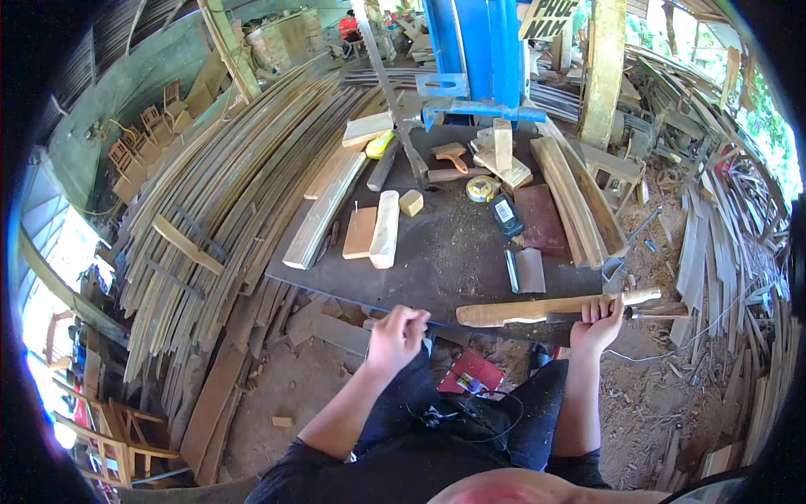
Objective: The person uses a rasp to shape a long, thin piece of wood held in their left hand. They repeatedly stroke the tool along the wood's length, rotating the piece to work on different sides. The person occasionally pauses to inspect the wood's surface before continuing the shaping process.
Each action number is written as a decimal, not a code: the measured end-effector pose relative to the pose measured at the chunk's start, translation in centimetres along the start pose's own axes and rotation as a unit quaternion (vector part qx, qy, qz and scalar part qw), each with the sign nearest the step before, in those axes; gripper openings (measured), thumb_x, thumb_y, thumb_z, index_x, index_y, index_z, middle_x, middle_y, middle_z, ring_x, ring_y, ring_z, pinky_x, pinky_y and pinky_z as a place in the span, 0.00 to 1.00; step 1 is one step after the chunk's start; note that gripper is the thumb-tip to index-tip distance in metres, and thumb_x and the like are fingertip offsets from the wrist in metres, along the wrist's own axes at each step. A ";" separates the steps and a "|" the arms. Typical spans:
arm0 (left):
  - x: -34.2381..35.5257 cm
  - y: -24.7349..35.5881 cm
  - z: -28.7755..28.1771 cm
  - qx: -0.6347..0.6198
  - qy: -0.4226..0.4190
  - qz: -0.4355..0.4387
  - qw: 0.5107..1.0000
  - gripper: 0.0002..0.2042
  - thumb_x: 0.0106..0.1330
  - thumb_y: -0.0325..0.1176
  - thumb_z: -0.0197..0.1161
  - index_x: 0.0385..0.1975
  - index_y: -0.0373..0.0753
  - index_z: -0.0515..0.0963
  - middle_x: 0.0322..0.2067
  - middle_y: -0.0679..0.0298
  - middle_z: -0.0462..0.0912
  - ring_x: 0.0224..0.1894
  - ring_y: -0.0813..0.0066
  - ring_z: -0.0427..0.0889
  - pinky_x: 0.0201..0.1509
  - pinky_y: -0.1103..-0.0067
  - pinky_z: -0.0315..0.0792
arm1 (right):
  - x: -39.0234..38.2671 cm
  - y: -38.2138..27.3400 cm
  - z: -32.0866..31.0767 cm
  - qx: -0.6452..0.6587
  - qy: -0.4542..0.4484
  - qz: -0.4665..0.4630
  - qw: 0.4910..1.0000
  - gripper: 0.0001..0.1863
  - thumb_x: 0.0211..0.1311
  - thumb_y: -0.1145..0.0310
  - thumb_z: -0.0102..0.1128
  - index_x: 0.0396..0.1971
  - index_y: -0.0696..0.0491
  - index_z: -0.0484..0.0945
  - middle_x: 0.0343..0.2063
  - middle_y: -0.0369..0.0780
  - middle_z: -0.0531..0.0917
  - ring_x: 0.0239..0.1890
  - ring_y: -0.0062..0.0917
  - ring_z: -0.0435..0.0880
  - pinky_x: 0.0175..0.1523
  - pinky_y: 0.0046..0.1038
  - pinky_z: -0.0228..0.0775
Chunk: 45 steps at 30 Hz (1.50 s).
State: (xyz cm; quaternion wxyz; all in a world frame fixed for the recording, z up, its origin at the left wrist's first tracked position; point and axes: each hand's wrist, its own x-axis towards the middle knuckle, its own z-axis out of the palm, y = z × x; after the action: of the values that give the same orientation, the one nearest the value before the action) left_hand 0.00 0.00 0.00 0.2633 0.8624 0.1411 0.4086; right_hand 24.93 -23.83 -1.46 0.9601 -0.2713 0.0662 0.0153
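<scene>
Just over the bench's [378, 286] front edge is my left hand [396, 336], its fingers curled together; whether anything small sits in them I cannot make out. My right hand [596, 326] is closed around a long, shaped piece of wood [512, 312] at the front right edge. Beside that wood runs a tool with a wooden handle [663, 311] and a dark shaft, partly covered by my fingers; its exact kind is hidden. Farther in lie a sandpaper-like folded sheet [529, 270], a black box-shaped device [506, 216], a tape measure [482, 188] and a brush [451, 155].
Wood blocks [384, 229] and a light board [326, 210] lie at the bench's left, thick wood strips [569, 202] at its right. A blue machine [478, 59] with an upright saw blade [382, 76] stands behind. Long planks [227, 168] are stacked left; offcuts [714, 244] pile up right.
</scene>
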 end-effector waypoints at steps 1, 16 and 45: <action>0.0 0.1 -0.5 -0.007 0.031 -0.047 0.998 0.10 0.62 0.28 0.66 0.25 0.38 0.71 0.17 0.59 0.78 0.16 0.65 0.78 0.19 0.75 0.69 | -0.2 0.0 0.3 0.003 -0.010 -0.006 1.000 0.19 0.70 0.57 0.51 0.21 0.45 0.59 0.14 0.28 0.57 0.13 0.14 0.51 0.18 0.21 0.43; 3.7 0.0 1.2 0.051 -0.091 0.152 0.983 0.19 0.48 0.48 0.72 0.35 0.43 0.79 0.29 0.65 0.76 0.34 0.65 0.76 0.42 0.70 0.64 | -1.3 0.8 0.2 -0.010 -0.031 -0.050 0.998 0.14 0.70 0.61 0.52 0.24 0.47 0.63 0.15 0.30 0.61 0.15 0.18 0.59 0.19 0.24 0.55; 7.3 -1.8 6.6 -0.087 -0.296 0.198 0.930 0.24 0.51 0.54 0.71 0.42 0.47 0.77 0.36 0.65 0.75 0.43 0.67 0.77 0.47 0.67 0.67 | -1.7 0.1 1.2 -0.127 -0.263 0.053 0.955 0.25 0.75 0.53 0.35 0.14 0.43 0.53 0.07 0.28 0.52 0.09 0.17 0.47 0.17 0.26 0.42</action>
State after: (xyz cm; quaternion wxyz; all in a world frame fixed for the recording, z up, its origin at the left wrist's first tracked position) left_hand 9.67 2.54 0.11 0.2812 0.9284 -0.1529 0.1888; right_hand 23.35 -23.14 -0.23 0.8992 -0.3732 -0.1768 0.1448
